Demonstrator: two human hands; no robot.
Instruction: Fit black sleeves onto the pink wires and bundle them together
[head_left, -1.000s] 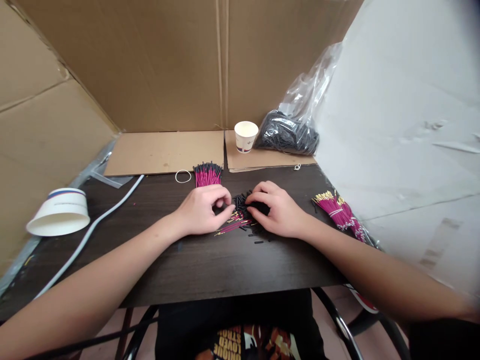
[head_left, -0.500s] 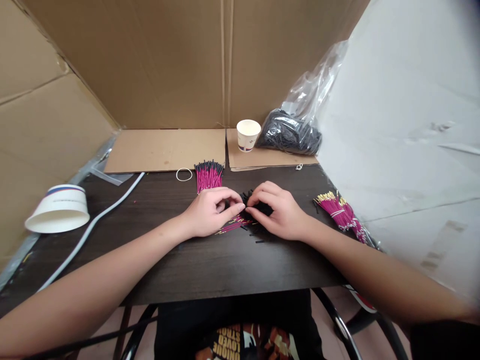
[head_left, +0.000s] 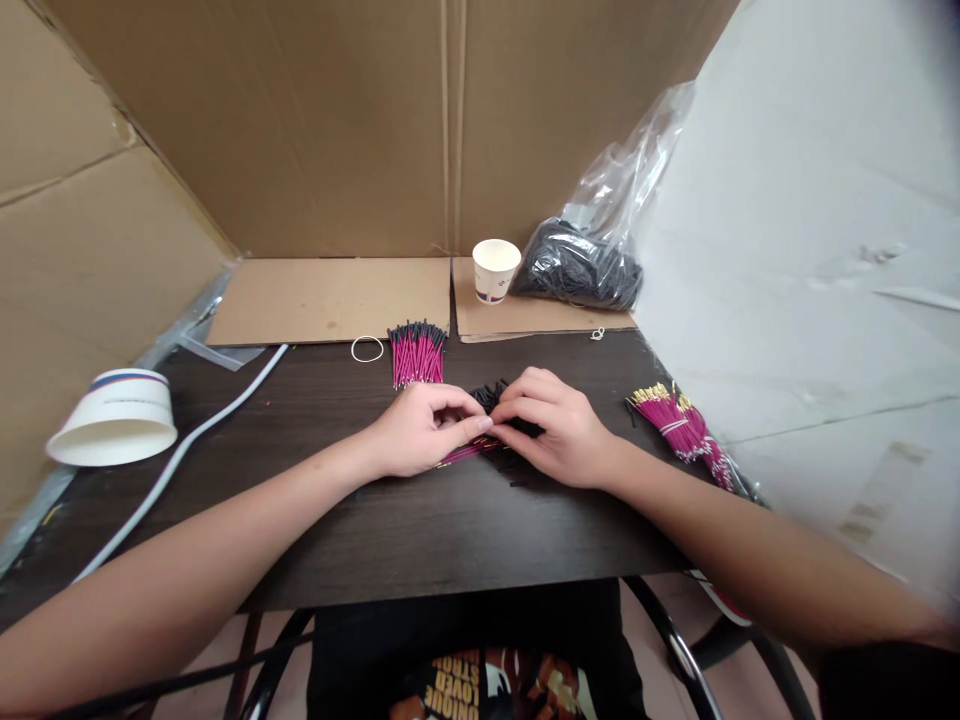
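Thumb and fingers of my left hand (head_left: 431, 428) are pinched, and so are those of my right hand (head_left: 555, 425); their fingertips meet over the middle of the table. What lies between the fingertips is too small to make out. Under and between the hands are magenta wires (head_left: 471, 452) with gold ends, partly covered by my left hand. A heap of short black tubes (head_left: 489, 394) shows just behind the fingers, partly hidden by my right hand. Behind my left hand lies a bundle of magenta wires with black tips (head_left: 418, 352).
On the right lies a tied bundle of magenta wires with gold ends (head_left: 679, 425). A paper cup (head_left: 496, 270) stands at the back beside a plastic bag of black tubes (head_left: 581, 265). Leftward are a tipped paper cup (head_left: 112, 415), a pale cable (head_left: 180, 462) and a rubber band (head_left: 367, 337).
Both hands have shifted slightly toward me, my right one a little lower. More of the black heap shows behind the fingers. The fingertips stay pinched together.
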